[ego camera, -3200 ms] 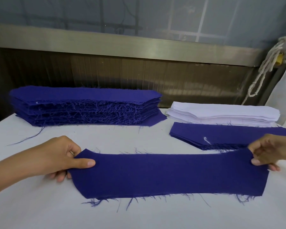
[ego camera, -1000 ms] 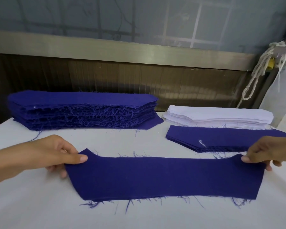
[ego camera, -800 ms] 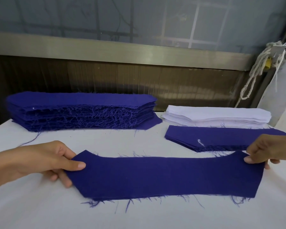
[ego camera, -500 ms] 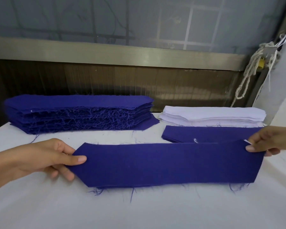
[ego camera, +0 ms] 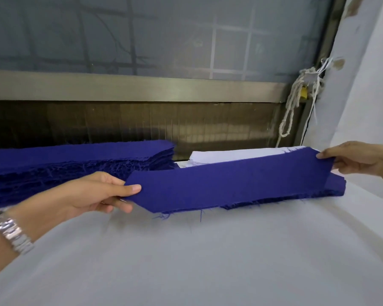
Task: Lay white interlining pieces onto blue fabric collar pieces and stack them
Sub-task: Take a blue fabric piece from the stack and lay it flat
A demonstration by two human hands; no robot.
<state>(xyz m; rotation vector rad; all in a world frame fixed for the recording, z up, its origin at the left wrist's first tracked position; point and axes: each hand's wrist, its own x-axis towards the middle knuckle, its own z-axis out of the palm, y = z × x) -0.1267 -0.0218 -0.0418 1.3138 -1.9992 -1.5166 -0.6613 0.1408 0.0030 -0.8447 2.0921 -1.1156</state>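
Your left hand (ego camera: 97, 195) has its thumb on top of the cloth and the other fingers curled below, so it pinches the pointed left end of the blue collar piece (ego camera: 230, 182). Your right hand (ego camera: 360, 160) pinches the upper right corner between thumb and fingertips. The piece hangs stretched between both hands, tilted with its far edge raised, and its frayed lower edge is over the small blue pile (ego camera: 337, 186) at the right side of the table (ego camera: 208, 261); whether it touches this pile already, I cannot tell. I judge that the step is to lay this piece flat on that pile, so that a white piece can go on it after. To do it well, hold the cloth lightly tight so no fold comes in the middle, let the near edge come down first, match the right end and the points with the pile below, and only then release both pinches. Do not drag, because the loose threads catch easily and can pull the lower layers out of line. Just behind is the white interlining stack (ego camera: 230, 154), partly hidden by the held piece; its front edge is very close, so lower the far edge without pushing it. The tall blue stack (ego camera: 75, 160) lies just behind your left hand. Toward you, the table gives your arms the most room.
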